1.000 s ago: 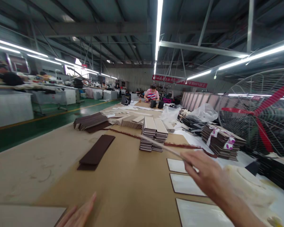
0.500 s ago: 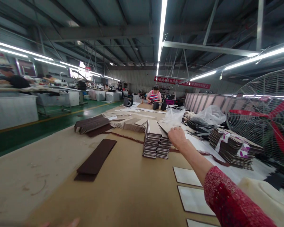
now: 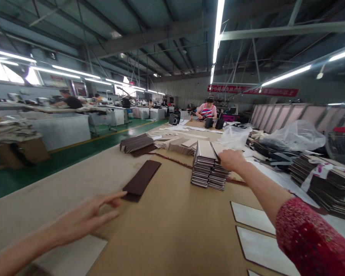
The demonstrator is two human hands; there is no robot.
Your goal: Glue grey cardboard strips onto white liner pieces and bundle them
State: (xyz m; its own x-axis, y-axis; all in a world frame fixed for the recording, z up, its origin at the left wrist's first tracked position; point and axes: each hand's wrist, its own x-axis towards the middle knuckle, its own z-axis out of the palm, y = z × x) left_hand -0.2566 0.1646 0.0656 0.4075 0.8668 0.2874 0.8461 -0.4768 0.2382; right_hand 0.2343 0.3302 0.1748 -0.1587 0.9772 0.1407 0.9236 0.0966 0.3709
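My left hand [image 3: 99, 214] reaches in from the lower left, thumb and fingers apart. Its index fingertip is at the near corner of the dark brown strips [image 3: 143, 178], which lie flat, one slightly offset over another; whether it touches them I cannot tell. Farther right, my right hand [image 3: 232, 159] is closed at the right edge of a double stack of beige-topped panels [image 3: 203, 163], its fingers on the top panel [image 3: 217, 148] of the right-hand pile. The fingertips are partly hidden. Below my right forearm, pale panels with dark edges [image 3: 264, 242] lie in a column.
Brown strips [image 3: 138, 143] and beige pieces [image 3: 176, 145] are fanned out behind the stack. At right lie a tied bundle of panels [image 3: 324, 184] and clear plastic bags [image 3: 294, 134]. A pale panel [image 3: 74, 253] lies under my left forearm. A co-worker [image 3: 207, 111] sits at the far end.
The view has turned left. My left hand has come up from the bottom edge to the dark brown strips. My right hand stays at the stack.
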